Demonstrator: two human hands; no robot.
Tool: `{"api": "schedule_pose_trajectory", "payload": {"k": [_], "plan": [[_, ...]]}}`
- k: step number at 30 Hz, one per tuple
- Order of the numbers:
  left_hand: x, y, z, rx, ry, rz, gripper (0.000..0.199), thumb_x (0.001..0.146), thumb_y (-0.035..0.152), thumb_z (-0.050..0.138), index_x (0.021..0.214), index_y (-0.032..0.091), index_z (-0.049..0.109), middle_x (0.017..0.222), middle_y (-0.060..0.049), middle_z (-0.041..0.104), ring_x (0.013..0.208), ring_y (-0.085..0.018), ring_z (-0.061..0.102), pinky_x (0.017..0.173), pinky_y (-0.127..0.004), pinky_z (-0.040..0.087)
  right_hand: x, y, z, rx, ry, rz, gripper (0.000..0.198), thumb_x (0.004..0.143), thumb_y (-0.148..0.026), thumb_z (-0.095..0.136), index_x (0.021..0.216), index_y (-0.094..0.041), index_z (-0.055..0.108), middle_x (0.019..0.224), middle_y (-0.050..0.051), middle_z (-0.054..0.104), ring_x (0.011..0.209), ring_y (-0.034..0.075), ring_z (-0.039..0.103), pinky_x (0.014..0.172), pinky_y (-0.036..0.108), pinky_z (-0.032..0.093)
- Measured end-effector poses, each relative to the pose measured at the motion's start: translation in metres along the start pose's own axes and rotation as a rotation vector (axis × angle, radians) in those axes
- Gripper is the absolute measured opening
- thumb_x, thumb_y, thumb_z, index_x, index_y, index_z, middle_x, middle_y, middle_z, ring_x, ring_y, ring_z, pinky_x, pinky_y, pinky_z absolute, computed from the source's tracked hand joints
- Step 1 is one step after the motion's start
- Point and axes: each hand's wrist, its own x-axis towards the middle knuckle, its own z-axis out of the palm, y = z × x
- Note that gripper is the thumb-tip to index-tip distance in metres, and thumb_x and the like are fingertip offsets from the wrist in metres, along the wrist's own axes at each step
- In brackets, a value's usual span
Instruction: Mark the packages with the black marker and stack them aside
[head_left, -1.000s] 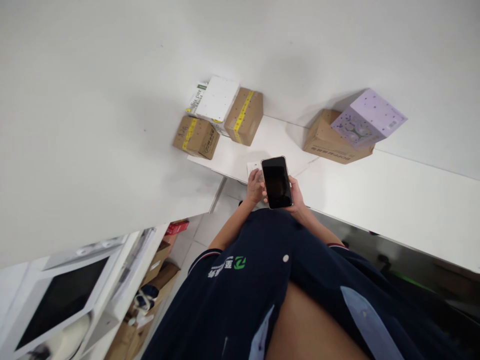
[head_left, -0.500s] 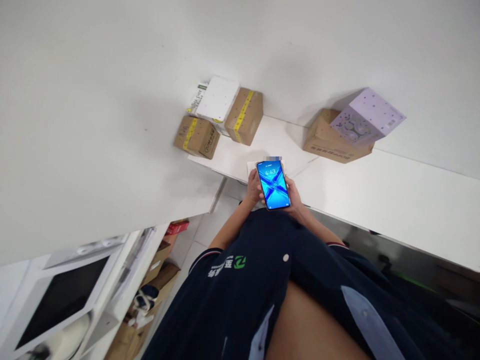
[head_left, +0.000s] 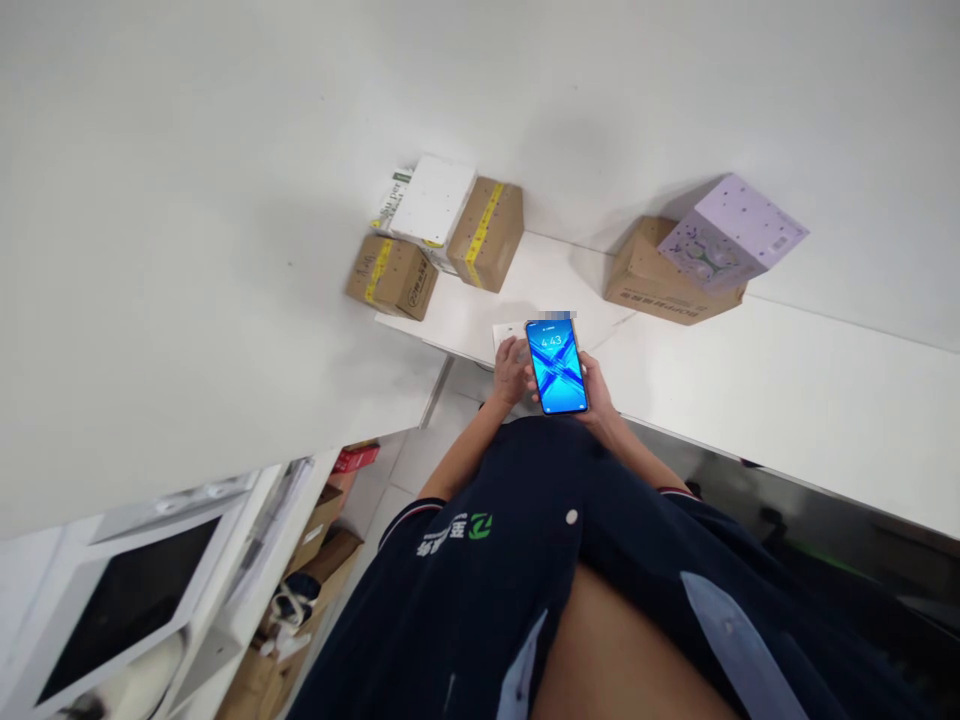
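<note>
A smartphone (head_left: 558, 370) with a lit blue lock screen reading 4:43 faces up at me in front of my torso. My right hand (head_left: 596, 388) is wrapped round it from the right and beneath, and fingertips curl past its left edge. Just left of the phone, my left hand (head_left: 511, 371) is held with loosely bent fingers, a small gap between it and the phone; it appears to hold nothing. Partly hidden behind the left hand, a small white flat item (head_left: 504, 332) lies on the white table (head_left: 555, 270).
Taped cardboard boxes (head_left: 487, 235) and a white box (head_left: 433, 198) stand at the table's far left. Further right, a purple box (head_left: 739, 230) rests on another carton (head_left: 660, 280). A wall rises behind. At lower left is a white appliance with a dark panel (head_left: 127, 605).
The phone has shifted slightly right in my right hand. My left hand has come away from the phone's left edge, leaving a gap.
</note>
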Motion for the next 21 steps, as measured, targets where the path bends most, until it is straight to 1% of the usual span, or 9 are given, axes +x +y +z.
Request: {"api": "schedule_pose_trajectory", "payload": {"k": [2,4,6,8,11,13,16,19,21], "plan": [[0.0,0.002,-0.004,0.03,-0.005,0.038,0.039,0.084,0.017,0.055,0.12,0.024,0.07,0.131,-0.012,0.064,0.139,-0.031,0.047,0.121,-0.051,0.035,-0.004,-0.005,-0.011,-0.102,0.095,-0.075,0.058,0.088,-0.063,0.043,0.123,-0.02,0.06,0.104,0.011,0.075,0.091,0.028,0.072,0.073,0.042,0.061],[0.0,0.004,-0.006,0.067,-0.002,0.071,0.044,0.085,0.013,0.051,0.123,0.022,0.07,0.132,-0.012,0.064,0.139,-0.031,0.046,0.121,-0.053,0.034,-0.008,-0.011,-0.03,-0.262,0.26,-0.182,0.059,0.086,-0.064,0.046,0.124,-0.021,0.058,0.105,0.01,0.073,0.089,0.027,0.071,0.071,0.039,0.059],[0.0,0.006,-0.007,0.092,-0.002,0.09,0.047,0.084,0.012,0.048,0.125,0.021,0.069,0.132,-0.012,0.064,0.139,-0.031,0.046,0.12,-0.054,0.035,-0.013,-0.017,-0.055,-0.523,0.494,-0.294,0.058,0.085,-0.062,0.05,0.128,-0.024,0.055,0.109,0.008,0.071,0.089,0.025,0.069,0.074,0.038,0.057],[0.001,0.006,-0.007,0.097,-0.002,0.086,0.048,0.083,0.012,0.047,0.125,0.021,0.07,0.131,-0.012,0.064,0.138,-0.031,0.047,0.12,-0.055,0.036,-0.018,-0.022,-0.082,-0.902,0.76,-0.361,0.057,0.084,-0.057,0.055,0.132,-0.025,0.054,0.114,0.009,0.067,0.096,0.025,0.066,0.082,0.039,0.054],[0.001,0.006,-0.008,0.102,-0.004,0.075,0.049,0.083,0.012,0.047,0.125,0.021,0.07,0.132,-0.012,0.064,0.137,-0.031,0.047,0.12,-0.055,0.036,-0.028,-0.02,-0.121,-1.433,1.1,-0.264,0.058,0.086,-0.05,0.058,0.137,-0.024,0.055,0.127,0.016,0.059,0.113,0.033,0.058,0.095,0.048,0.046],[0.001,0.007,-0.01,0.114,-0.021,0.081,0.051,0.082,0.012,0.047,0.126,0.022,0.07,0.133,-0.011,0.063,0.138,-0.031,0.047,0.12,-0.054,0.036,-0.034,-0.013,-0.142,-1.633,1.247,-0.147,0.06,0.089,-0.05,0.056,0.142,-0.022,0.052,0.133,0.019,0.055,0.118,0.037,0.054,0.098,0.052,0.043],[0.002,0.009,-0.018,0.135,-0.081,0.101,0.052,0.084,0.013,0.048,0.131,0.021,0.067,0.136,-0.012,0.061,0.139,-0.031,0.046,0.121,-0.052,0.034,-0.041,0.0,-0.166,-1.796,1.352,-0.076,0.064,0.092,-0.051,0.053,0.147,-0.019,0.048,0.138,0.022,0.051,0.119,0.04,0.052,0.097,0.053,0.041],[0.007,0.012,-0.03,0.181,-0.145,0.084,0.055,0.087,0.022,0.051,0.142,0.02,0.058,0.144,-0.013,0.056,0.142,-0.032,0.042,0.123,-0.053,0.029,-0.044,0.012,-0.179,-1.862,1.361,-0.065,0.065,0.093,-0.05,0.052,0.149,-0.016,0.046,0.14,0.023,0.049,0.119,0.039,0.051,0.097,0.053,0.041],[0.013,0.012,-0.04,0.244,-0.17,0.016,0.064,0.086,0.031,0.059,0.149,0.019,0.049,0.152,-0.016,0.048,0.145,-0.036,0.037,0.123,-0.058,0.023,-0.044,0.015,-0.183,-1.86,1.351,-0.062,0.066,0.093,-0.049,0.051,0.149,-0.015,0.044,0.14,0.023,0.05,0.121,0.038,0.05,0.098,0.054,0.041]]}}
